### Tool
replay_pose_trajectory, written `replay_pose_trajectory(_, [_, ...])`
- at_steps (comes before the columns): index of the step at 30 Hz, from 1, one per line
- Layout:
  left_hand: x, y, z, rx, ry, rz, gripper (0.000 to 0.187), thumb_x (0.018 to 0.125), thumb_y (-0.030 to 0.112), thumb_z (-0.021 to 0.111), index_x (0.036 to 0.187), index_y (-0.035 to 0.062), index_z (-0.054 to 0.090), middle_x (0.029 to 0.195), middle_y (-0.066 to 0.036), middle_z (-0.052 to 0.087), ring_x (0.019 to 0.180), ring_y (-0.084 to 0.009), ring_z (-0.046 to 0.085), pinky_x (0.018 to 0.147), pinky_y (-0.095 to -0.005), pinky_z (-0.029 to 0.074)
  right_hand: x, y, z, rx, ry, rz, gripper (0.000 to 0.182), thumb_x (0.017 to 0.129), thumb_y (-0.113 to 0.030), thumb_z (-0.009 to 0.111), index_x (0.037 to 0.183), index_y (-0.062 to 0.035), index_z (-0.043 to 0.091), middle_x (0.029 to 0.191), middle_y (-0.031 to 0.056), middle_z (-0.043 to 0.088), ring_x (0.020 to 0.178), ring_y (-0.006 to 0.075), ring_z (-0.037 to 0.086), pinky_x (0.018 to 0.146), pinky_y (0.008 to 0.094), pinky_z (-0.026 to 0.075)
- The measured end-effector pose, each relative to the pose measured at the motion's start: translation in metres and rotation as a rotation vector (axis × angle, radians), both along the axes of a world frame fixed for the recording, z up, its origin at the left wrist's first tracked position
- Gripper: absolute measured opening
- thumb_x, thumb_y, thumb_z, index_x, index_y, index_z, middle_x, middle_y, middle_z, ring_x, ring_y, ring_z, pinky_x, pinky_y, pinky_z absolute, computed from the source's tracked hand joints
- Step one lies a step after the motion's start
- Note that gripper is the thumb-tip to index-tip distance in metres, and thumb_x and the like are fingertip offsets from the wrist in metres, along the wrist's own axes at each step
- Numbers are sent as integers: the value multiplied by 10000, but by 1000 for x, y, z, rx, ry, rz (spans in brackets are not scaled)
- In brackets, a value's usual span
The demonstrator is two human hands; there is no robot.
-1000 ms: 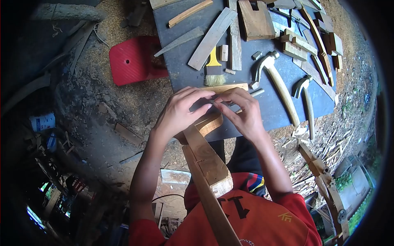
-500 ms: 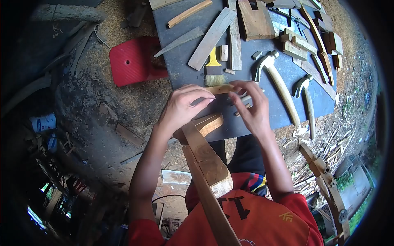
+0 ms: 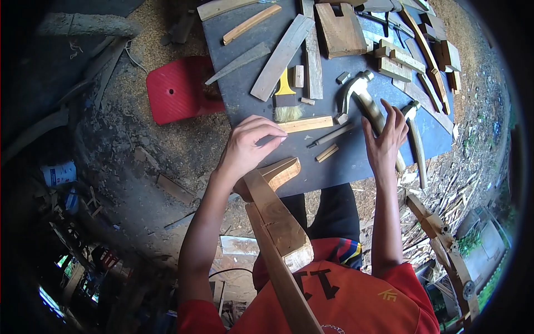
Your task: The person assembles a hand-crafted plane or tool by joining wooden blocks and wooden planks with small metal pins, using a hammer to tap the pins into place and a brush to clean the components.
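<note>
My left hand (image 3: 253,143) pinches the near end of a short light wooden strip (image 3: 307,124) lying on the dark table. Over the table to the right, my right hand (image 3: 385,136) has its fingers apart and holds nothing, just above the handle of the larger hammer (image 3: 364,100). The smaller hammer (image 3: 415,133) lies to its right. Between my hands are a thin pointed tool (image 3: 332,135) and small wooden sticks (image 3: 327,153). A brush with a yellow handle (image 3: 286,100) lies beyond the strip. A jointed wooden piece (image 3: 275,217) leans against my body from the table edge.
Boards and offcuts, including a notched block (image 3: 342,32), lie across the far side of the table (image 3: 233,94). A red stool (image 3: 181,89) stands left of it. Wood scraps cover the ground at right, near a long timber (image 3: 442,239).
My right hand has moved away from the strip, to the right, over the larger hammer. My left hand has stayed in nearly the same place. The view has shifted slightly.
</note>
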State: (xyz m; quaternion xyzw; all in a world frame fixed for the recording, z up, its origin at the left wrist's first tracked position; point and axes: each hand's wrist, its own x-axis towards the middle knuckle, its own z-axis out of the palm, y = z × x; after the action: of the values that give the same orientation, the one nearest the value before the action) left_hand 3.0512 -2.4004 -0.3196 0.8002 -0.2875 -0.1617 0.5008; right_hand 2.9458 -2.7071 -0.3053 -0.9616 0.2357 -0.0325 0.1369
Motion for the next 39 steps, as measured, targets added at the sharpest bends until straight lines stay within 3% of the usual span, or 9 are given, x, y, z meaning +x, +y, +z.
replay_pose_trajectory(6, [-2,1,-4,1,12,22,150,800,-8,821,935,41,776,960,-86,771,920,-240,725,834,-356,564,-19,-41,-20,-169,-26,-177,705,972,-428,643,1573,-169,379,1495,277,367,1370,452,386,1117,638,266])
replay_pose_trajectory(8, [-2,3,-4,1,11,30,151,800,-11,820,935,40,775,961,-85,771,918,-240,725,832,-355,564,-35,-98,-37,-220,40,-400,685,968,-418,611,1569,-175,389,1495,254,397,1395,461,369,1102,649,284])
replay_pose_trajectory(12, [0,0,-4,-22,0,57,152,802,-12,813,937,42,769,955,-86,764,916,-249,720,826,-362,563,-71,-166,-42,-114,357,-356,616,959,-424,599,1508,-200,433,1409,207,503,1311,458,479,1039,671,343])
replay_pose_trajectory(17, [-2,0,-8,-15,-25,50,164,797,-21,815,940,49,775,956,-81,768,912,-247,718,822,-359,563,-71,-193,-36,189,214,-181,483,882,-306,749,1277,-83,582,1126,189,638,1035,350,656,919,467,486])
replay_pose_trajectory(20, [-2,0,-7,-5,-40,44,172,791,-26,814,940,50,775,964,-81,764,923,-246,711,828,-358,561,-69,-205,-44,203,255,-96,480,881,-279,751,1272,-60,579,1114,196,630,1018,360,647,903,422,501])
replay_pose_trajectory(23, [-4,2,-11,-13,-56,32,192,784,-30,813,954,52,780,975,-77,760,937,-244,705,837,-358,559,-67,-198,-38,225,218,-75,480,888,-292,757,1275,-64,590,1127,189,623,1053,359,620,946,447,476])
replay_pose_trajectory(26, [-6,1,-12,-16,-47,56,208,775,-30,818,964,52,788,979,-74,757,945,-242,702,839,-357,559,-40,-137,-3,-358,20,-48,473,892,-307,771,1272,-73,610,1135,169,613,1093,343,591,995,460,440])
replay_pose_trajectory(30, [-7,2,-14,-11,-55,71,206,771,-27,824,960,51,797,967,-73,756,935,-241,702,835,-356,561,-30,-65,19,86,-118,117,307,901,-133,761,1197,-115,683,1085,109,591,1019,297,560,945,453,422])
replay_pose_trajectory(39, [-8,2,-15,-24,-90,67,215,756,-29,828,952,55,800,959,-59,751,938,-238,702,828,-356,564,-17,35,15,132,133,454,326,904,-188,748,1225,-206,691,1116,97,525,1045,302,513,906,445,399])
